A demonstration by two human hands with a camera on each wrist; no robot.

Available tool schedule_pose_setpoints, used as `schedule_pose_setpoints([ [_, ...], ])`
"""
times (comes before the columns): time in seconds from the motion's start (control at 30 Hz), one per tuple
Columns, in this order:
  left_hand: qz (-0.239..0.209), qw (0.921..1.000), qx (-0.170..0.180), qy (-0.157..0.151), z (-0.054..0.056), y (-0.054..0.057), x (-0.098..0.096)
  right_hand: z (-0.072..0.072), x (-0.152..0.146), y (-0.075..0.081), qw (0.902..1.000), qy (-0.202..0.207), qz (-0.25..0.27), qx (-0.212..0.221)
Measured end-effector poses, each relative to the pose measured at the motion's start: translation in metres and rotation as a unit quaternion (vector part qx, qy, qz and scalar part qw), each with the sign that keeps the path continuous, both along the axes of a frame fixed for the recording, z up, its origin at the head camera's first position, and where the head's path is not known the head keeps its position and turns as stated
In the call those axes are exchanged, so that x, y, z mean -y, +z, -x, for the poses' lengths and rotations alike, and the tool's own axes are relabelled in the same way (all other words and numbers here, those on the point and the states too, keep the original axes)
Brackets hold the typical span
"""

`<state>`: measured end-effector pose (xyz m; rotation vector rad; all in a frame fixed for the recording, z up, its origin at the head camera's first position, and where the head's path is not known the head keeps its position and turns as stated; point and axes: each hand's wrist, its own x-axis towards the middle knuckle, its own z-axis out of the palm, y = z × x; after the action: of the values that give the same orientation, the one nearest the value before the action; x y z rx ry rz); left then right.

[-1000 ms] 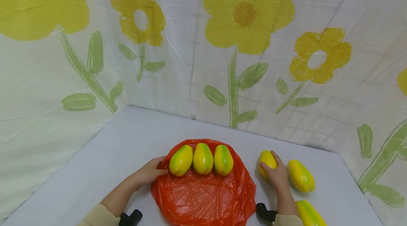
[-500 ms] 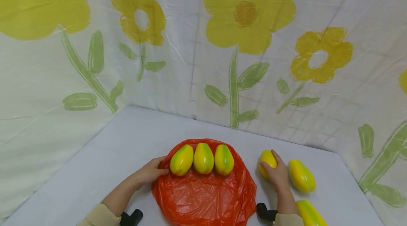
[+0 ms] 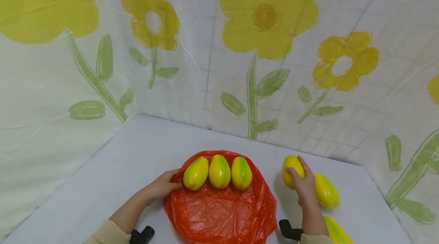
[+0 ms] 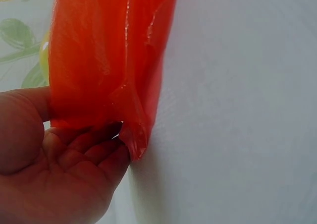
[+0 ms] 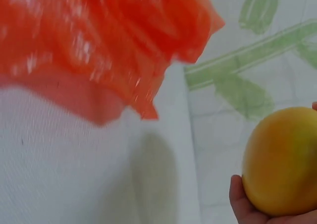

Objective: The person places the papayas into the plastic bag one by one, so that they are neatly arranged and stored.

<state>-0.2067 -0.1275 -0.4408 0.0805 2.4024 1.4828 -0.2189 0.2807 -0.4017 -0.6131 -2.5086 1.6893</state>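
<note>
A red plastic bag (image 3: 223, 213) lies spread on the table, with three yellow-green papayas, among them the middle papaya (image 3: 219, 171), in a row at its far end. At the bag's left edge my left hand (image 3: 162, 186) grips the film, thumb on the inner side. The left wrist view shows the bag's red side (image 4: 106, 55) between thumb and fingers of the left hand (image 4: 64, 169). To the right of the bag, my right hand (image 3: 303, 181) holds another papaya (image 3: 291, 169), raised off the table. That papaya (image 5: 282, 164) rests against the fingers in the right wrist view.
Two more papayas lie on the right: one (image 3: 327, 192) just beside the right hand, the other (image 3: 336, 232) nearer the front and partly behind the forearm. A white table (image 3: 151, 137) carries everything. Behind it hangs a flower-print curtain (image 3: 192, 95).
My right hand, with its papaya, has risen and shifted slightly right and away from me within the last half second. The left hand and the bag look unchanged.
</note>
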Motion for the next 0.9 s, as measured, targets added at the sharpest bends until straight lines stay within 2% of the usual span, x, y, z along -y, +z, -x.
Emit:
schedule_pose_setpoints([
  [0.17,-0.004,1.0,0.001,-0.001,0.0,-0.001,0.0,-0.006,0.009,0.009,0.9958,-0.027,0.085,-0.021],
  [0.3,-0.004,1.0,0.002,0.0,0.001,-0.001,0.0,-0.013,0.018,0.013,0.9909,-0.025,0.129,-0.03],
  [0.63,-0.003,1.0,0.003,0.003,0.0,-0.001,0.0,-0.026,0.04,0.017,0.9805,0.008,0.194,-0.031],
  [0.9,-0.002,1.0,-0.001,-0.001,0.001,-0.003,0.0,-0.033,0.058,0.026,0.9715,0.009,0.234,-0.039],
])
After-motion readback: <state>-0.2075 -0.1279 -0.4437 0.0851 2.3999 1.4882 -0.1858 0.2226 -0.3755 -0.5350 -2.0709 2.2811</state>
